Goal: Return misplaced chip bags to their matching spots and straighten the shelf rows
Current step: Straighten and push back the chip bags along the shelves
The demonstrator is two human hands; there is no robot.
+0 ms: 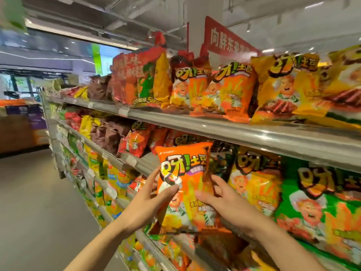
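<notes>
Supermarket aisle, chip shelving. Orange chip bag (pixel 183 184) is being held at the second shelf (pixel 254 137) front edge, pinched between left hand (pixel 148 200) and right hand (pixel 220 196). Best seated upright among matching orange bags (pixel 136 139), label outward.

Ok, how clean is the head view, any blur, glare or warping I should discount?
Head view: the orange bag held in both hands is fairly sharp; the top-shelf bags are smeared and blocky; the metal shelf edge carries glare; the wide lens bends the shelf lines; the far left aisle is blurred.
</notes>
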